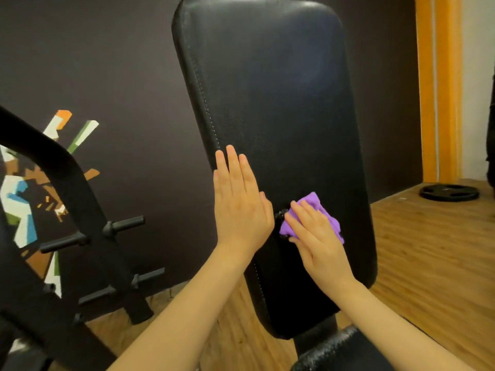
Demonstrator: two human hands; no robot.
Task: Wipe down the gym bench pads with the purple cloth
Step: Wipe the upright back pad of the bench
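On the lower half of the raised back pad point(273, 108), the right hand point(318, 242) presses the bunched purple cloth point(313, 203) flat to wipe. The left hand point(238, 204), open-palmed and holding nothing, rests on the pad's edge, probably steadying it, though contact is hard to confirm.

Head view, close, facing forward-down.

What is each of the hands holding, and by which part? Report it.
The right hand presses the bunched purple cloth flat against the back pad, covering its middle. The left hand holds nothing; its open palm rests on the pad's left edge.
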